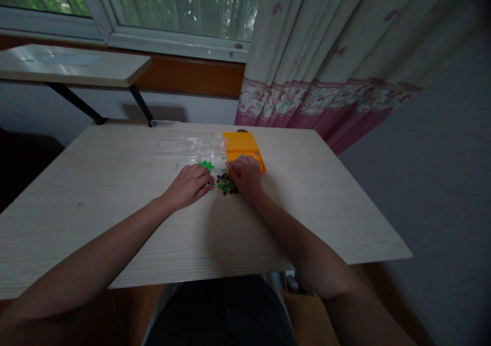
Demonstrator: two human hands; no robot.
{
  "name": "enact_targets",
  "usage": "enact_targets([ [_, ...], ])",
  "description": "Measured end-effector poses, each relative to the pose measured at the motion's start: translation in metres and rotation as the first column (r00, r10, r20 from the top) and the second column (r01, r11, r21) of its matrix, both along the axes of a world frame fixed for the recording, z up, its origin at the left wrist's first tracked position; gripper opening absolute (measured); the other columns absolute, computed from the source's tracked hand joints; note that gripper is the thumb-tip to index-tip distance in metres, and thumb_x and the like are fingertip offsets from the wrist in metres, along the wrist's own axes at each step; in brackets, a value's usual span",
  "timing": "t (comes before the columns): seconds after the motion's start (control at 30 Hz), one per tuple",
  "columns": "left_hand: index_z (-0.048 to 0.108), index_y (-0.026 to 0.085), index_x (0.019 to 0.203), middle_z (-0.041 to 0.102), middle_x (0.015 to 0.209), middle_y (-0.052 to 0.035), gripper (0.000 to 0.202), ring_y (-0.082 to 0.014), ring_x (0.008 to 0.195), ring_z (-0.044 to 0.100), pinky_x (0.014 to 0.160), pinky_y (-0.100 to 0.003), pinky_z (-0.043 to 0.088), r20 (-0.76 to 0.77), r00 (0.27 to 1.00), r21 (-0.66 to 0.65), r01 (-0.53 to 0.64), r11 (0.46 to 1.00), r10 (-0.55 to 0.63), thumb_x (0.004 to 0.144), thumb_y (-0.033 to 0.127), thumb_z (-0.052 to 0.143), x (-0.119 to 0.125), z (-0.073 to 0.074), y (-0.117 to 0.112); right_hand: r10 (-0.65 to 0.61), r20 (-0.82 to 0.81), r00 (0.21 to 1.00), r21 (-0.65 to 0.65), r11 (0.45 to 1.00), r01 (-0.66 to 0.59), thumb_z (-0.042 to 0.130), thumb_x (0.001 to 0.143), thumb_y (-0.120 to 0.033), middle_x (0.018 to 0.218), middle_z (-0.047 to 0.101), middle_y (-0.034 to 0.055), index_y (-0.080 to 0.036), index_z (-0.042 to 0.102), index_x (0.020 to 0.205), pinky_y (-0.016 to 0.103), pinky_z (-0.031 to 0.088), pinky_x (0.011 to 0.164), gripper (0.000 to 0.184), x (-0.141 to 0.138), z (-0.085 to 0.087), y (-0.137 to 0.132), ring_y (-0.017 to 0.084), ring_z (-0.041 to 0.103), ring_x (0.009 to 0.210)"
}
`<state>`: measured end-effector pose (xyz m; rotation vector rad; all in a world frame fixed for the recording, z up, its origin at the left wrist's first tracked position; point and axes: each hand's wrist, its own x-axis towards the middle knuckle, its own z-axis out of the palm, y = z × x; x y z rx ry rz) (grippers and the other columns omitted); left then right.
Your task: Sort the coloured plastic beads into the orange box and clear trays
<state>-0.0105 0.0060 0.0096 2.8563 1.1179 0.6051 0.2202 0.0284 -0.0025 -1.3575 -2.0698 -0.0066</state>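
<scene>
My left hand (pixel 191 185) rests low over the table, its fingers curled and the thumb close to the fingertips, at the left side of a pile of small mixed pieces (pixel 227 184). These are green, brown, black and yellowish, too small to name. My right hand (pixel 246 176) bends over the pile's right side, thumb and forefinger pinched together; whatever is between them is too small to make out. Bright green pieces (pixel 206 165) lie just beyond my left fingers, at the near edge of a clear plastic compartment tray (pixel 164 147). Behind my right hand lies an orange plastic case (pixel 241 141), partly covered by that hand.
Everything lies on a pale wood-grain table (pixel 126 182). A raised shelf (pixel 126 69) on black legs (pixel 141 103) stands at the back left. Behind are a window (pixel 180 8) and a floral curtain (pixel 299 54). A small dark round thing (pixel 242 130) sits behind the orange case.
</scene>
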Motion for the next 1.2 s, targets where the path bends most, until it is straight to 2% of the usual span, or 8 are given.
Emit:
enact_targets([
  [0.3,0.063,0.019,0.093,0.06,0.094,-0.007,0.022,-0.0235,0.092,0.051,0.079,-0.037,0.038,-0.023,0.999,0.005,-0.026,1.0,0.026,0.098,0.033,0.047,0.004,0.001,-0.002,0.012,0.005,1.0,-0.033,0.999,-0.012,0.049,0.098,-0.036,0.099,0.071,0.0049,-0.023,0.073,0.102,0.038,0.03,0.092,0.028,0.0,0.002,0.0,0.023,0.052,0.1],
  [0.53,0.065,0.016,0.094,0.06,0.093,-0.0088,0.025,-0.0238,0.093,0.053,0.086,-0.039,0.041,0.257,0.944,0.081,-0.235,0.969,0.208,0.098,0.034,0.047,-0.004,0.001,0.027,0.031,-0.006,0.999,-0.003,0.999,-0.031,0.048,0.099,-0.037,0.098,0.07,0.0053,-0.023,0.072,0.1,0.039,0.031,0.092,0.028,-0.001,0.0,0.0,0.023,0.053,0.099],
  [0.63,0.068,0.016,0.095,0.06,0.09,-0.0086,0.026,-0.0238,0.091,0.054,0.086,-0.04,0.042,0.264,0.932,0.09,-0.281,0.955,0.249,0.097,0.03,0.046,-0.007,-0.003,0.037,0.052,-0.012,0.999,0.009,0.999,-0.052,0.05,0.098,-0.035,0.098,0.071,0.0049,-0.023,0.072,0.099,0.038,0.032,0.093,0.026,-0.001,-0.001,0.001,0.022,0.054,0.099],
  [0.77,0.07,0.016,0.1,0.06,0.09,-0.0091,0.031,-0.0237,0.092,0.053,0.087,-0.041,0.042,0.295,0.918,0.073,-0.3,0.951,0.266,0.098,0.03,0.043,-0.015,0.002,0.033,0.063,-0.031,0.998,0.017,0.998,-0.063,0.054,0.096,-0.032,0.097,0.071,0.0044,-0.023,0.073,0.098,0.038,0.032,0.094,0.021,0.0,-0.001,0.001,0.022,0.054,0.099],
  [0.87,0.07,0.016,0.104,0.061,0.093,-0.0097,0.031,-0.0232,0.093,0.054,0.088,-0.04,0.042,0.284,0.935,0.025,-0.226,0.974,0.21,0.098,0.031,0.044,-0.027,0.014,0.024,0.06,-0.034,0.998,0.013,0.998,-0.06,0.053,0.096,-0.032,0.096,0.071,0.0049,-0.023,0.073,0.098,0.038,0.032,0.093,0.022,0.001,-0.001,0.001,0.022,0.054,0.098],
  [0.93,0.07,0.018,0.103,0.063,0.094,-0.0084,0.027,-0.0219,0.092,0.055,0.087,-0.037,0.043,0.222,0.971,-0.041,-0.086,0.995,0.093,0.096,0.033,0.048,-0.036,0.023,0.019,0.062,-0.033,0.998,0.018,0.998,-0.061,0.053,0.096,-0.033,0.096,0.071,0.005,-0.023,0.072,0.097,0.039,0.033,0.092,0.022,0.001,-0.001,0.001,0.022,0.054,0.098],
  [1.03,0.069,0.021,0.101,0.065,0.097,-0.0052,0.023,-0.0199,0.095,0.057,0.087,-0.033,0.043,0.11,0.991,-0.166,0.095,0.982,-0.077,0.092,0.037,0.056,-0.045,0.034,0.013,0.075,-0.033,0.997,0.025,0.997,-0.074,0.053,0.096,-0.032,0.095,0.071,0.0046,-0.023,0.072,0.097,0.038,0.033,0.092,0.021,0.001,-0.002,0.001,0.022,0.055,0.097],
  [1.2,0.067,0.021,0.098,0.064,0.095,-0.0044,0.03,-0.0207,0.093,0.056,0.084,-0.031,0.041,-0.091,0.99,-0.226,0.089,0.97,-0.112,0.086,0.049,0.065,-0.044,0.037,0.009,0.098,-0.039,0.994,0.019,0.995,-0.097,0.056,0.094,-0.031,0.096,0.071,0.0048,-0.022,0.072,0.097,0.038,0.034,0.093,0.019,0.003,-0.001,0.001,0.022,0.055,0.097],
])
